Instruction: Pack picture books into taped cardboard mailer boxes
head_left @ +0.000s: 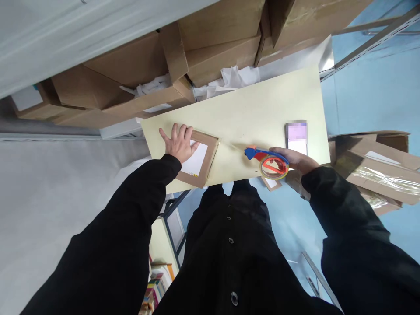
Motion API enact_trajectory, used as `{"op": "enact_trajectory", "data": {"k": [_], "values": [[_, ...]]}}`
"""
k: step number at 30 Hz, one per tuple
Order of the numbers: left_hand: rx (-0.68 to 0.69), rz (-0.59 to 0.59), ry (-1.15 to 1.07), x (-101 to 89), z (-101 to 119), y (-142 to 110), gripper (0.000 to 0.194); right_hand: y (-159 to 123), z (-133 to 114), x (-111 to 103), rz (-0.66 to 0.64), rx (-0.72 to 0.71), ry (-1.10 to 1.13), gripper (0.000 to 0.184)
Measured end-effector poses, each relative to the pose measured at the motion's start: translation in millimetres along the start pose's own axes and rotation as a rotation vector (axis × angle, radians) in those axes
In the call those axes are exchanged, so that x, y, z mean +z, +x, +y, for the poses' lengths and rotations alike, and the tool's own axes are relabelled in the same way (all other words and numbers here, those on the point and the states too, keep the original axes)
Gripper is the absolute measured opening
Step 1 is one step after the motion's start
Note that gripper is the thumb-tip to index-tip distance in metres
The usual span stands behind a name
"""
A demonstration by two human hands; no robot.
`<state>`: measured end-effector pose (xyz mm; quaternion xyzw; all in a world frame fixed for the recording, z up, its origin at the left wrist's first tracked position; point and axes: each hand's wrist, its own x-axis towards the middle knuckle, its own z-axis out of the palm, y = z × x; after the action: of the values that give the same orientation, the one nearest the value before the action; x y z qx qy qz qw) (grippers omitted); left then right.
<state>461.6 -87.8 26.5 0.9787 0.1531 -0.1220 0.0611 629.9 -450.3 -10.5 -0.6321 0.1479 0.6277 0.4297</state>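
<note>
A flat brown cardboard box (211, 151) with a white label (196, 162) lies at the left part of the pale table. My left hand (180, 143) rests on it with the fingers spread, pressing over the label's edge. To the right, my right hand (293, 158) grips a blue and red tape dispenser (259, 154) loaded with a roll of clear tape. A thin strip of tape appears to stretch from the dispenser to the box's right edge. The dispenser is apart from the box, over the table's front edge.
On the table (256, 105) a purple and white item (297, 133), partly blurred, lies beyond my right hand. Open cardboard boxes (138, 65) with white paper line the back. More taped cartons (377, 168) stand at the right, and books (157, 284) sit at the lower left.
</note>
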Motion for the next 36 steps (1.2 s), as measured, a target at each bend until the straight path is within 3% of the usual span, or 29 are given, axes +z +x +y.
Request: {"op": "enact_trajectory", "data": {"k": [5,8,11,13,18,19,21,29,36], "values": [[-0.185,0.039,0.03,2.3,7,-6,0.055,13,2,49,-0.102,-0.024,0.058,0.03],[-0.338,-0.029,0.073,1.3,10,-11,0.057,31,-13,81,-0.135,-0.06,0.059,0.029],[-0.386,-0.097,0.106,-4.9,10,-18,0.058,48,-29,96,-0.124,-0.086,0.049,0.026],[-0.249,-0.104,0.106,-11.4,9,-21,0.061,55,-36,96,-0.121,-0.098,0.037,0.023],[0.57,-0.273,0.053,-19.6,7,-7,0.078,62,-38,86,-0.124,-0.091,-0.004,0.022],[0.668,-0.303,0.06,-18.0,7,-2,0.081,61,-38,85,-0.123,-0.095,-0.008,0.022],[0.732,-0.318,0.087,-12.2,6,8,0.086,60,-36,84,-0.123,-0.1,-0.02,0.022],[0.589,-0.221,0.148,2.0,7,7,0.087,46,-29,80,-0.088,-0.071,-0.061,0.025],[0.302,-0.167,0.121,-2.1,3,-6,0.091,27,-12,40,0.013,-0.012,-0.092,0.029]]}}
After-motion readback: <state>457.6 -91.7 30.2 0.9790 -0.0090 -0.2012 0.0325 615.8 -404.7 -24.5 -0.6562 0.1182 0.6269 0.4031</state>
